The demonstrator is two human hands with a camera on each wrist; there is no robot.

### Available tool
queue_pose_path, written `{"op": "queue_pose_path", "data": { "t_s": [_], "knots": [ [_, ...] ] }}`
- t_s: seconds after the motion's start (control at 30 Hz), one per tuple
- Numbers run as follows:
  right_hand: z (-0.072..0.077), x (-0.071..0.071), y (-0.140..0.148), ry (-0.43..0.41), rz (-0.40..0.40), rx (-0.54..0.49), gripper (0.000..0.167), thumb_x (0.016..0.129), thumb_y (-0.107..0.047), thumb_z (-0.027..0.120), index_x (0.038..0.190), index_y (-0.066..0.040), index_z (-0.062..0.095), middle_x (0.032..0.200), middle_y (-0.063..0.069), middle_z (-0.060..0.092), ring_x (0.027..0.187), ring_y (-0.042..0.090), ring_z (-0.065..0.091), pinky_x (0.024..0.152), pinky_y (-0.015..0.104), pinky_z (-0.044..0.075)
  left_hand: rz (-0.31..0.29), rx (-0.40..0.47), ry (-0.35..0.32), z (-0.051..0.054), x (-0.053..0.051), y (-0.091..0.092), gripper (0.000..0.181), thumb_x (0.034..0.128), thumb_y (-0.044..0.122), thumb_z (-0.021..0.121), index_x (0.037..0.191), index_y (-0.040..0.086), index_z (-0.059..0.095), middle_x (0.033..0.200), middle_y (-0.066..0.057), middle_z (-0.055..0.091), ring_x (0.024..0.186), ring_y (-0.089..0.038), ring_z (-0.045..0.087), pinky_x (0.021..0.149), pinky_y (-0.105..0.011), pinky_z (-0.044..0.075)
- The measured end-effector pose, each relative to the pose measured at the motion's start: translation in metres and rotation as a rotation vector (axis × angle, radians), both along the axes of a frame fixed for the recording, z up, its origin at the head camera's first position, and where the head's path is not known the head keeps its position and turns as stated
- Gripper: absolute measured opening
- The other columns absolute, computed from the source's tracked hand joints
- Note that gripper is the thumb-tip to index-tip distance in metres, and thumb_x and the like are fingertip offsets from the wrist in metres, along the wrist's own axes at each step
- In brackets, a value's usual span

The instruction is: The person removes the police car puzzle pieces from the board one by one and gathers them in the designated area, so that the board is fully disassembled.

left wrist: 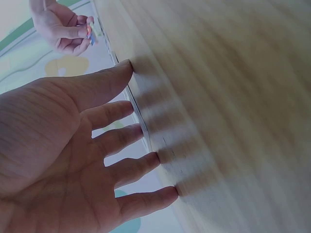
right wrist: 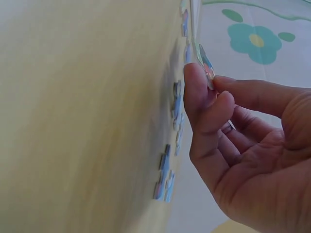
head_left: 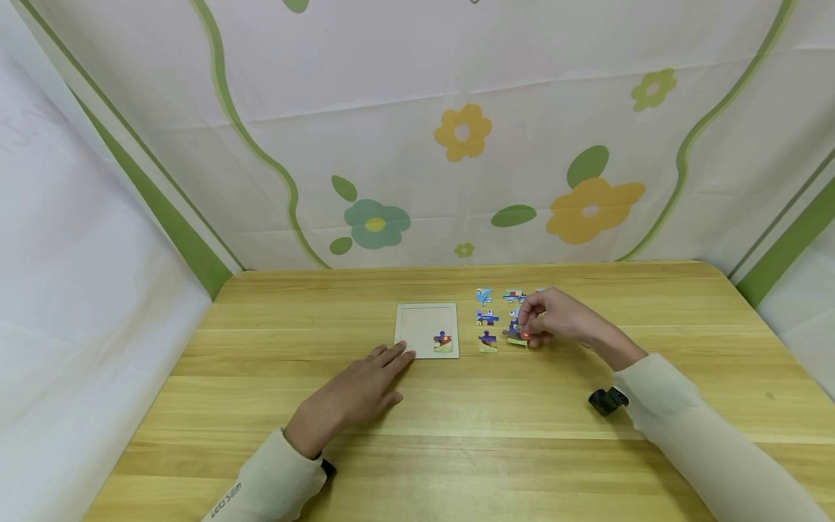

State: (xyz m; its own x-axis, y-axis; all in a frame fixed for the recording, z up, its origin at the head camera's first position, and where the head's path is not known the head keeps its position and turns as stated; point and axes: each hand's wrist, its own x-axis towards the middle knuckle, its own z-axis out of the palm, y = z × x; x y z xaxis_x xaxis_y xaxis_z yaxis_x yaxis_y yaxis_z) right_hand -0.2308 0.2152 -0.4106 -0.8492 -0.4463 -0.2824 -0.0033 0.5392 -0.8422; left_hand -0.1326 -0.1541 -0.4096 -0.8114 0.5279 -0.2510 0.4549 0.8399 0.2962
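Note:
My right hand [head_left: 554, 319] pinches a jigsaw piece [right wrist: 206, 60] between thumb and fingers, a little above the table. In the head view this piece [head_left: 518, 338] shows dark blue, red and pale green. My left hand [head_left: 359, 388] lies with spread, fairly straight fingers, its fingertips touching the table and the lower left corner of a pale puzzle tray [head_left: 417, 307]. Inside the tray's lower right corner lies one jigsaw piece [head_left: 443, 344] with a red spot. Several loose pieces, among them a dark purple one [head_left: 487, 343], lie right of the tray; my right hand partly covers some.
The wooden table [head_left: 457, 435] ends at the back against a flower-printed cloth [head_left: 391, 145]. White cloth [head_left: 78, 254] also hangs at the left side. Black wrist straps, one of them a dark device [head_left: 607, 401], show at both sleeves.

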Motion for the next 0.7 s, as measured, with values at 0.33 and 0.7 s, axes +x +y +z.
{"op": "queue_pose_path", "data": {
  "t_s": [0.33, 0.7],
  "knots": [
    [-0.0046, 0.0021, 0.0005, -0.03, 0.017, 0.027, 0.01, 0.099, 0.008, 0.056, 0.099, 0.008, 0.065, 0.081, 0.012, 0.068, 0.064, 0.018, 0.069, 0.051, 0.024, 0.048, 0.005, 0.0, 0.0, -0.0011, 0.0, -0.0004, 0.062, 0.1076, 0.025, 0.061, 0.163, 0.011, 0.037, 0.173, -0.011, 0.03, 0.157, -0.04, 0.032, 0.122, -0.06, 0.038],
    [-0.0069, 0.0024, -0.0043, -0.037, -0.004, 0.074, 0.01, 0.1, 0.005, 0.058, 0.098, 0.006, 0.067, 0.082, 0.01, 0.069, 0.061, 0.016, 0.067, 0.05, 0.023, 0.044, 0.007, -0.006, 0.001, -0.0011, 0.0004, -0.0007, 0.062, 0.108, 0.026, 0.06, 0.164, 0.012, 0.036, 0.173, -0.01, 0.029, 0.157, -0.04, 0.032, 0.123, -0.059, 0.037]
  ]
}}
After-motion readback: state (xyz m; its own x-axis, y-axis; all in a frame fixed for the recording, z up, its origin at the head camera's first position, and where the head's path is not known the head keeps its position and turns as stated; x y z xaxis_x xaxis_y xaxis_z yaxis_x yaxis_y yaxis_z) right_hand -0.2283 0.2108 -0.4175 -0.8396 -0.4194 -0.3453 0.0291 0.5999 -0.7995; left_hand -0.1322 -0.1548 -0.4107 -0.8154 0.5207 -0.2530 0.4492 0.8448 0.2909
